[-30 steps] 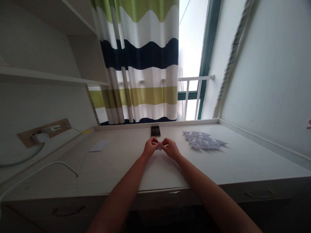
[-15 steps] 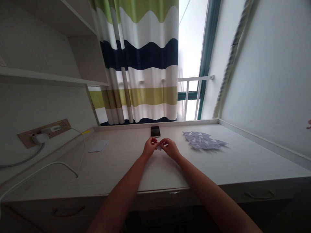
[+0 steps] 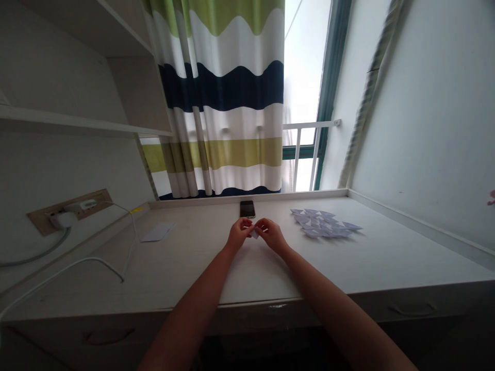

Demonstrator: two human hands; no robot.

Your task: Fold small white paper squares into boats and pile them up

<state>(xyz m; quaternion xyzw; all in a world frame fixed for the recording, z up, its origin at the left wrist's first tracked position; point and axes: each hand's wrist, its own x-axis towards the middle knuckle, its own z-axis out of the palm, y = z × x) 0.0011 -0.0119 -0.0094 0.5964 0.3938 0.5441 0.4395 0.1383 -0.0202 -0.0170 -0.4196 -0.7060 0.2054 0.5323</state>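
Over the middle of the desk, my left hand (image 3: 238, 234) and my right hand (image 3: 270, 233) are close together, both pinching one small piece of white paper (image 3: 254, 234). The paper looks folded and mostly hides behind my fingers; its lower tip shows between them. Off to the right lie several folded white paper triangles (image 3: 323, 223), grouped in overlapping rows. A few flat white paper slips (image 3: 158, 232) rest on the left side. Just beyond my hands is a dark phone (image 3: 247, 209), lying flat.
White cables (image 3: 98, 259) run across the desk's left side from plugs in a wall socket (image 3: 69, 211). A shelf (image 3: 85, 123) overhangs at upper left. Behind the desk (image 3: 193, 278) hang a striped curtain (image 3: 240, 87) and a window. Drawer handles sit below the front edge.
My fingers have shifted very slightly around the paper, and its tip sits a touch further right. The other things on the desk stay where they were.
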